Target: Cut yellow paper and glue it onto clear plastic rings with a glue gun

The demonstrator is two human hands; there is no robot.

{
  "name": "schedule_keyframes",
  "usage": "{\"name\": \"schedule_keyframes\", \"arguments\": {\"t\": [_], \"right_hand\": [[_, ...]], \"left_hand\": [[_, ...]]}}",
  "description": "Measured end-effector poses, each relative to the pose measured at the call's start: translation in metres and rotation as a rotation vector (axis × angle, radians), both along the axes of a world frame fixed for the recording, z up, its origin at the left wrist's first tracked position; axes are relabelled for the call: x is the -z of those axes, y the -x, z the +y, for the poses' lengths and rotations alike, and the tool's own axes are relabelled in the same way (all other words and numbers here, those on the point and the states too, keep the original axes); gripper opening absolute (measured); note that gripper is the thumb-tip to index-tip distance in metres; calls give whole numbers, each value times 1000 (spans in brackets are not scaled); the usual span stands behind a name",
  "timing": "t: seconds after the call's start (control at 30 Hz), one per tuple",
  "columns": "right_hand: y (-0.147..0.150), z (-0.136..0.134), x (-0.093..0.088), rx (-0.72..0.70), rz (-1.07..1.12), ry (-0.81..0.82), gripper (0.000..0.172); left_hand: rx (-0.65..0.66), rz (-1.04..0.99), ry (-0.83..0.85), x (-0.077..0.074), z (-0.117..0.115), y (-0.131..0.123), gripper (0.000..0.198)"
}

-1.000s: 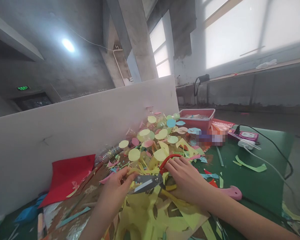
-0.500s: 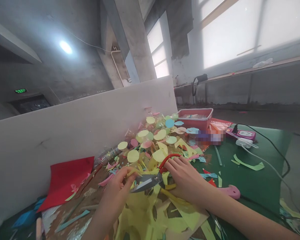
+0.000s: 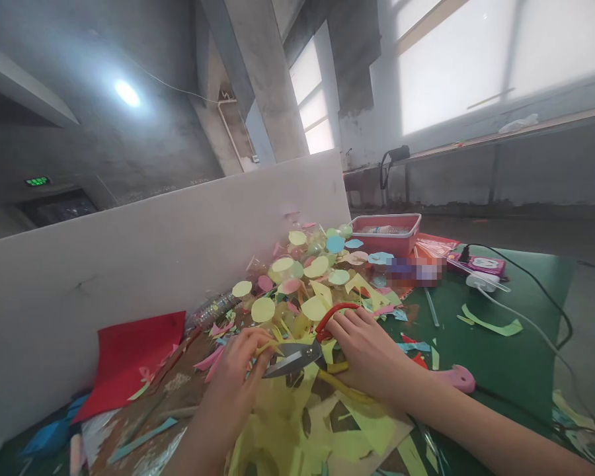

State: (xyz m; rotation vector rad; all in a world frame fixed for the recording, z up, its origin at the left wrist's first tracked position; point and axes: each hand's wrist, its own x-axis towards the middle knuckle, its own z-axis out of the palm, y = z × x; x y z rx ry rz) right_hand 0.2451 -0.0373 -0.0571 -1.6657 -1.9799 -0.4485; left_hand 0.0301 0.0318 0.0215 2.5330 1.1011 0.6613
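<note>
Bare concrete walls and a white board point(image 3: 153, 251) back the green counter point(image 3: 500, 357), heaped with paper circles point(image 3: 297, 277). Nearest lies the yellow paper point(image 3: 277, 410), between both hands. The right hand point(image 3: 371, 357) has its grip closed through the red-handled scissors point(image 3: 302, 350), blades nearly together. The left hand point(image 3: 238, 370) pinches a yellow strip at the blade tips. Cutting cleanly likely needs that strip kept taut, fingertips clear of the edge.

White board point(image 3: 153, 258) leftward, open green mat point(image 3: 506, 357) rightward
</note>
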Motion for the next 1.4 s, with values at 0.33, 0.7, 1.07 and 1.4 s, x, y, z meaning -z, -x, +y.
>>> {"name": "schedule_keyframes", "arguments": {"t": [0.33,0.7,1.07,1.4], "right_hand": [[-2,0,-1,23,9,20,45],[-4,-1,-8,76,102,41,43],[-5,-3,-15,4,774,240,44],[-4,-9,-24,-594,1431,600,52]], "left_hand": [[58,70,-50,2,4,7,28],[-131,-100,98,-12,3,11,30],[-278,-491,239,-14,0,7,38],[-183,-258,162,-5,4,8,29]]}}
